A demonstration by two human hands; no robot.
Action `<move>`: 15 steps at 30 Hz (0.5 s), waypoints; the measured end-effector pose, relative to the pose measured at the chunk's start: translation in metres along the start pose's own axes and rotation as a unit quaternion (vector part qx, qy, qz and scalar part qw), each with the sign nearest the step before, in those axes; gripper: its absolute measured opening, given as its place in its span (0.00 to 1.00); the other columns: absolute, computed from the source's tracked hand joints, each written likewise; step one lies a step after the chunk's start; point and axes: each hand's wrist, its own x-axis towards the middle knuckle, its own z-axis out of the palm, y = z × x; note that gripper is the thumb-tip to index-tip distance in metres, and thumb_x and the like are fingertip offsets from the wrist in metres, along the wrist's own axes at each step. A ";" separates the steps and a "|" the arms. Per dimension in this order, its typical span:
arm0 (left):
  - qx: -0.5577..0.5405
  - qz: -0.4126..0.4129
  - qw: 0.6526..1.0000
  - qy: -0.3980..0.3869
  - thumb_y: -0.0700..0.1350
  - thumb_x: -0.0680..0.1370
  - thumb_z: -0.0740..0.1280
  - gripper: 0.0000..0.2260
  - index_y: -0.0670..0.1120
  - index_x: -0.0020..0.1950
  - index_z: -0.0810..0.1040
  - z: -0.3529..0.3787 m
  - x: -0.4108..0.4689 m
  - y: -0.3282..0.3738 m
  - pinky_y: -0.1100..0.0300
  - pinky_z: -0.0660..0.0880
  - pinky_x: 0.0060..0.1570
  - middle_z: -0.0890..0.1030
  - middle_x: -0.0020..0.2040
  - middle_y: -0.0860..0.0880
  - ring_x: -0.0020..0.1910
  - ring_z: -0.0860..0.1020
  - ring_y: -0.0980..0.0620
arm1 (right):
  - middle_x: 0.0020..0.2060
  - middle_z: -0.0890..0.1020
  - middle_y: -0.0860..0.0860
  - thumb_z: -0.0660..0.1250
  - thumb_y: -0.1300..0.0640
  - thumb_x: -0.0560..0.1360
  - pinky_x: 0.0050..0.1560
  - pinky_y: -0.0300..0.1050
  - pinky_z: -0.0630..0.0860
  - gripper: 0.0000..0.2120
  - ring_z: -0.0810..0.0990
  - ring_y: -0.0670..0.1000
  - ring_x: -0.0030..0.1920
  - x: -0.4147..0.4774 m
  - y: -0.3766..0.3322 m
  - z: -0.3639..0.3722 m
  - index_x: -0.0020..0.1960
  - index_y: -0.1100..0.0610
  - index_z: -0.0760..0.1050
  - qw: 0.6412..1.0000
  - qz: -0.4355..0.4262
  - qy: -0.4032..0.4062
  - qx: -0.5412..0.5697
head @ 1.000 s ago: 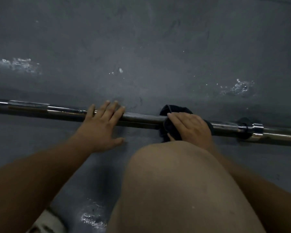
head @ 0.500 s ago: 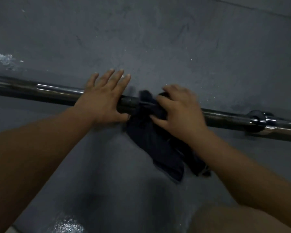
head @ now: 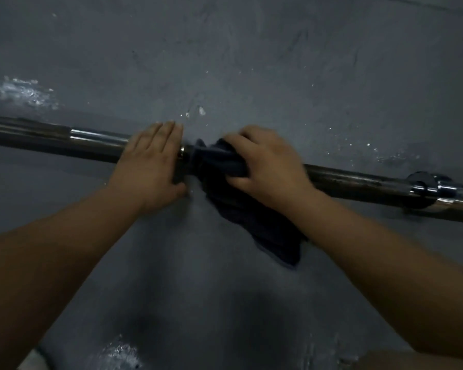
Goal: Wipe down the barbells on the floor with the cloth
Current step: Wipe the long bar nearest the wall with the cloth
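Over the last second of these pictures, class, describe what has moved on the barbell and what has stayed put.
The right hand, gripping the cloth, slid left along the barbell, away from the collar and up beside the left hand. The cloth, bunched before, now trails a loose tail on the floor. The left hand stayed pressed flat on the barbell, which still lies on the floor.

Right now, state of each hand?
Left hand: open, flat on the bar.
Right hand: grips the cloth on the bar.
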 end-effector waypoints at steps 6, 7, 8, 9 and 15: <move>0.006 -0.006 0.999 0.040 0.62 0.62 0.65 0.43 0.45 0.74 0.64 0.007 -0.006 0.000 0.46 0.51 0.72 0.71 0.69 0.42 0.69 0.65 0.40 | 0.62 0.78 0.57 0.68 0.41 0.68 0.58 0.58 0.75 0.32 0.78 0.63 0.57 -0.107 0.095 -0.036 0.67 0.56 0.76 0.989 0.112 0.031 -0.096; 0.002 -0.018 0.999 0.038 0.62 0.61 0.64 0.43 0.46 0.73 0.65 0.007 -0.003 0.002 0.46 0.50 0.72 0.70 0.68 0.42 0.69 0.65 0.40 | 0.59 0.79 0.57 0.66 0.42 0.67 0.57 0.56 0.74 0.30 0.78 0.62 0.56 -0.101 0.090 -0.035 0.65 0.55 0.77 0.984 0.147 0.056 -0.080; 0.001 -0.021 0.999 0.034 0.62 0.61 0.64 0.42 0.46 0.73 0.65 0.008 -0.002 0.004 0.46 0.50 0.72 0.70 0.68 0.42 0.69 0.65 0.40 | 0.56 0.80 0.56 0.65 0.44 0.68 0.55 0.53 0.73 0.26 0.79 0.61 0.54 -0.088 0.077 -0.031 0.62 0.54 0.78 0.980 0.172 0.079 -0.060; 0.002 -0.021 0.999 0.028 0.62 0.60 0.65 0.43 0.47 0.73 0.65 0.008 -0.002 0.004 0.46 0.49 0.72 0.69 0.69 0.43 0.70 0.64 0.41 | 0.53 0.80 0.55 0.64 0.46 0.68 0.52 0.50 0.72 0.22 0.79 0.60 0.52 -0.065 0.057 -0.022 0.59 0.53 0.80 0.980 0.173 0.092 -0.036; -0.029 0.003 0.999 -0.015 0.59 0.63 0.69 0.48 0.42 0.78 0.57 -0.004 0.009 -0.016 0.48 0.54 0.72 0.65 0.75 0.40 0.74 0.62 0.41 | 0.55 0.80 0.53 0.65 0.45 0.70 0.47 0.53 0.76 0.26 0.78 0.61 0.51 0.053 -0.043 0.027 0.67 0.50 0.74 0.997 0.019 0.020 -0.068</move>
